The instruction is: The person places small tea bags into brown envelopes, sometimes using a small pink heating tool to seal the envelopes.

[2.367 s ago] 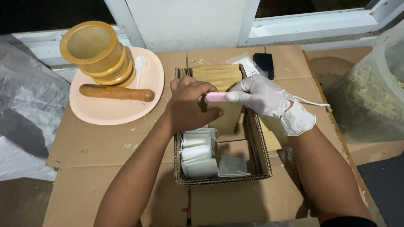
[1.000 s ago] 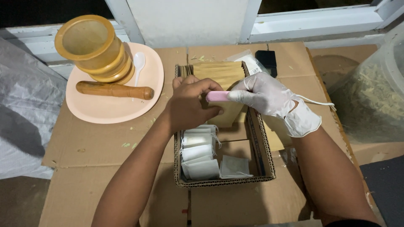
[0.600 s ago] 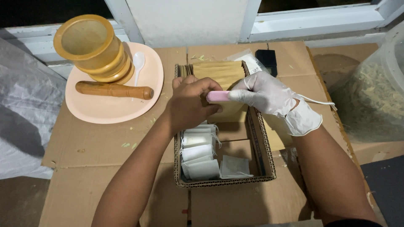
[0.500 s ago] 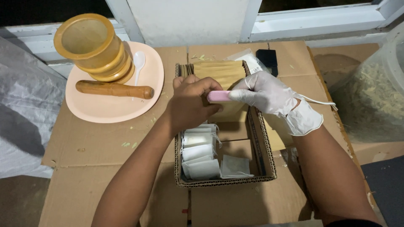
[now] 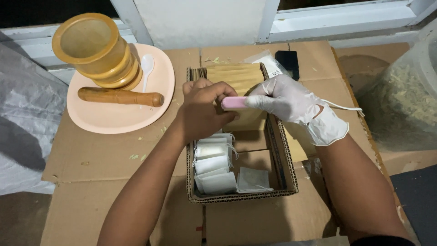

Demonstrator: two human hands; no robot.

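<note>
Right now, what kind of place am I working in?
Probably a makeshift home packing spot: flattened cardboard as worktop under a window frame, a mortar and pestle on a plate, white sachets in a cardboard tray.

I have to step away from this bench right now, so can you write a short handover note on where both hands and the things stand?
Left hand, bare, grips a tan packet held over the cardboard tray.
Right hand, in a white glove, holds a pink handheld tool against the packet's top edge.
White filled sachets are stacked in the tray's near-left part; tan packets stand at its far end.
Mortar, wooden pestle and white spoon sit on the peach plate, untouched.
Done: several sachets stacked. Left: the packet in hand, plus the tan stack.
</note>
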